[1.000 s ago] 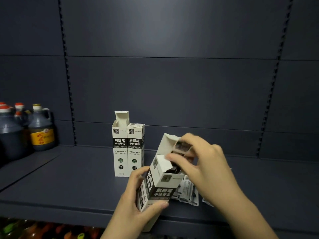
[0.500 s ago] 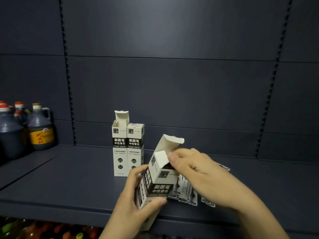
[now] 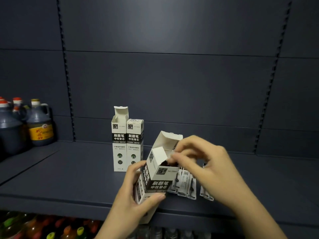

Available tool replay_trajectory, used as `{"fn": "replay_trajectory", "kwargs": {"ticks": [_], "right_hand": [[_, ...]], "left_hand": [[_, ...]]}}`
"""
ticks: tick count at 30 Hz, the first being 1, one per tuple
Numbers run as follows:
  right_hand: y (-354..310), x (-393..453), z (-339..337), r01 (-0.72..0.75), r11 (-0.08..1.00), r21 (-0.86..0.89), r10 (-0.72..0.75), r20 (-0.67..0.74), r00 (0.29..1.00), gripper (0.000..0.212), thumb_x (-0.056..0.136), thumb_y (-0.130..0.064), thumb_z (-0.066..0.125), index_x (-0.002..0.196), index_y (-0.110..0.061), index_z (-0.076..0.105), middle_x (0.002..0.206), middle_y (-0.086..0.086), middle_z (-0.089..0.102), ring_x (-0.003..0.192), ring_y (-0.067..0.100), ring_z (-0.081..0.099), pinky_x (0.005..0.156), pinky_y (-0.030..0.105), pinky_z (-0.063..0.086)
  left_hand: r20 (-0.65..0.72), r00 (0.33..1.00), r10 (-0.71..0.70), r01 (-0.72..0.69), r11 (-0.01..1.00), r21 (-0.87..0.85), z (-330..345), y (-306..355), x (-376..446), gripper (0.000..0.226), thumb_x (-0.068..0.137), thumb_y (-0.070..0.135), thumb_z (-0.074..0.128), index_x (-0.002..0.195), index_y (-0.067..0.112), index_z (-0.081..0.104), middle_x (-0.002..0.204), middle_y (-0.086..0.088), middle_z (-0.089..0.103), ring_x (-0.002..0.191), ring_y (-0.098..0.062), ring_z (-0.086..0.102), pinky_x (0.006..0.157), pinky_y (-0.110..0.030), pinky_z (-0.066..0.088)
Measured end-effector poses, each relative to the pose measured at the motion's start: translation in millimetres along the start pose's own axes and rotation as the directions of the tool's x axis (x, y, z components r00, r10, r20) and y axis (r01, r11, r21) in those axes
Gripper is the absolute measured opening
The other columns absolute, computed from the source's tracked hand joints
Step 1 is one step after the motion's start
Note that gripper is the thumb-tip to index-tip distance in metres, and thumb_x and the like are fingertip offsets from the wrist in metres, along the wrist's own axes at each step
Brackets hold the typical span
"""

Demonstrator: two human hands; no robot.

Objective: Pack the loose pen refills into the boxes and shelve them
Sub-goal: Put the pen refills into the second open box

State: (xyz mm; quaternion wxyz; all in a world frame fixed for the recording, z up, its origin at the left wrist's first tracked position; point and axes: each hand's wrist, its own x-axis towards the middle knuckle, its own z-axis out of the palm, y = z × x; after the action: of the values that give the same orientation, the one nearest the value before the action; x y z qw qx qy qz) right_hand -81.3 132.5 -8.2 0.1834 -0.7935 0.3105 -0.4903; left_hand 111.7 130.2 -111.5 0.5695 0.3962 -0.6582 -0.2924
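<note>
Over shelf [image 3: 69,178] | left hand [image 3: 136,192] clamps cardboard box [image 3: 155,176] | right hand [image 3: 205,163] perhaps pinching flap

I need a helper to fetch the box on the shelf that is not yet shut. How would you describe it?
On the dark grey shelf, two tall white-and-black cardboard refill boxes stand side by side near the back panel. Take the left box. Its top flap stands open, while the right box is closed.

Held refill box [image 3: 156,176]: matt printed cardboard, flaps plain white. Two standing boxes [image 3: 127,144]: same matt card. Loose refill packs [image 3: 185,186]: glossy clear plastic. Shelf [image 3: 69,176]: smooth, matt dark-painted metal. Jugs [image 3: 38,125]: shiny plastic.
</note>
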Motion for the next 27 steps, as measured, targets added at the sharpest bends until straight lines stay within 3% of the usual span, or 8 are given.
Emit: {"fn": "replay_trajectory", "kwargs": {"ticks": [4, 6, 9, 13, 15, 19, 24, 27], "right_hand": [[14, -4, -11, 0.015, 0.993, 0.115, 0.02, -0.3, 0.954, 0.009, 0.088, -0.012, 0.068, 0.079, -0.014, 0.067, 0.073, 0.0, 0.075, 0.065, 0.009, 0.067, 0.06, 0.018, 0.049], [30, -2, -12, -0.071, 0.988, 0.14, 0.12, -0.385, 0.915, 0.012, 0.087, -0.01, 0.071, 0.076, -0.013, 0.067, 0.068, 0.002, 0.074, 0.062, 0.01, 0.067, 0.06, 0.016, 0.048], [71, 2, -6, -0.303, 0.953, 0.026, 0.294, -0.337, 0.895, 0.016, 0.086, -0.015, 0.073, 0.072, -0.016, 0.068, 0.062, -0.002, 0.073, 0.048, -0.001, 0.055, 0.052, 0.01, 0.039], [126, 3, 18, -0.531, 0.818, -0.222, 0.484, -0.233, 0.843, 0.016, 0.082, -0.027, 0.077, 0.072, -0.019, 0.067, 0.061, -0.006, 0.069, 0.058, 0.003, 0.06, 0.067, 0.025, 0.048], [143, 3, 31, -0.572, 0.768, -0.289, 0.539, -0.191, 0.82, 0.019, 0.082, -0.033, 0.076, 0.075, -0.017, 0.067, 0.068, -0.005, 0.07, 0.067, 0.009, 0.064, 0.072, 0.029, 0.053], [156, 3, 44, -0.591, 0.707, -0.388, 0.572, -0.176, 0.801, 0.034, 0.078, -0.042, 0.077, 0.082, -0.012, 0.062, 0.081, 0.002, 0.065, 0.081, 0.019, 0.061, 0.072, 0.032, 0.049], [159, 9, 37, -0.709, 0.634, -0.31, 0.696, -0.173, 0.697, 0.042, 0.07, -0.033, 0.087, 0.089, -0.008, 0.059, 0.09, 0.01, 0.068, 0.076, 0.021, 0.06, 0.064, 0.029, 0.048], [160, 14, 28, -0.731, 0.592, -0.339, 0.738, -0.137, 0.661, 0.042, 0.07, -0.027, 0.087, 0.094, -0.006, 0.06, 0.095, 0.009, 0.069, 0.086, 0.022, 0.064, 0.068, 0.028, 0.048]], "left_hand": [[-0.019, 0.999, -0.033, 0.033, 0.999, -0.011, -1, 2, -3, 0.073, 0.059, 0.045, 0.082, 0.119, 0.059, 0.043, 0.118, 0.021, 0.066, 0.11, -0.003, 0.067, 0.093, -0.024, 0.053], [-0.027, 0.999, -0.042, 0.042, 0.999, -0.014, -1, 1, -3, 0.073, 0.058, 0.047, 0.081, 0.118, 0.061, 0.042, 0.118, 0.022, 0.066, 0.109, -0.003, 0.067, 0.093, -0.026, 0.051], [-0.029, 0.999, -0.04, 0.039, 0.999, -0.015, 0, 0, -4, 0.073, 0.06, 0.044, 0.081, 0.122, 0.057, 0.044, 0.12, 0.019, 0.066, 0.112, -0.006, 0.066, 0.097, -0.032, 0.05], [-0.028, 0.999, -0.034, 0.034, 0.999, -0.013, 1, 1, -3, 0.073, 0.061, 0.042, 0.082, 0.123, 0.055, 0.045, 0.122, 0.018, 0.066, 0.114, -0.007, 0.066, 0.098, -0.033, 0.049], [-0.026, 0.999, -0.039, 0.038, 0.999, -0.015, 1, 1, -3, 0.073, 0.06, 0.041, 0.082, 0.121, 0.055, 0.046, 0.122, 0.017, 0.066, 0.112, -0.007, 0.067, 0.098, -0.032, 0.05], [-0.021, 0.999, -0.043, 0.043, 0.999, -0.003, 0, 0, -2, 0.073, 0.061, 0.04, 0.083, 0.122, 0.053, 0.045, 0.121, 0.016, 0.067, 0.111, -0.009, 0.067, 0.098, -0.035, 0.05], [-0.017, 0.999, -0.05, 0.05, 0.999, 0.007, -1, 0, -2, 0.072, 0.062, 0.039, 0.082, 0.122, 0.054, 0.044, 0.119, 0.018, 0.067, 0.111, -0.007, 0.067, 0.098, -0.034, 0.05], [-0.023, 0.998, -0.053, 0.053, 0.999, 0.005, -1, -2, -1, 0.074, 0.063, 0.037, 0.082, 0.124, 0.052, 0.044, 0.121, 0.015, 0.067, 0.112, -0.009, 0.067, 0.099, -0.036, 0.05]]}}
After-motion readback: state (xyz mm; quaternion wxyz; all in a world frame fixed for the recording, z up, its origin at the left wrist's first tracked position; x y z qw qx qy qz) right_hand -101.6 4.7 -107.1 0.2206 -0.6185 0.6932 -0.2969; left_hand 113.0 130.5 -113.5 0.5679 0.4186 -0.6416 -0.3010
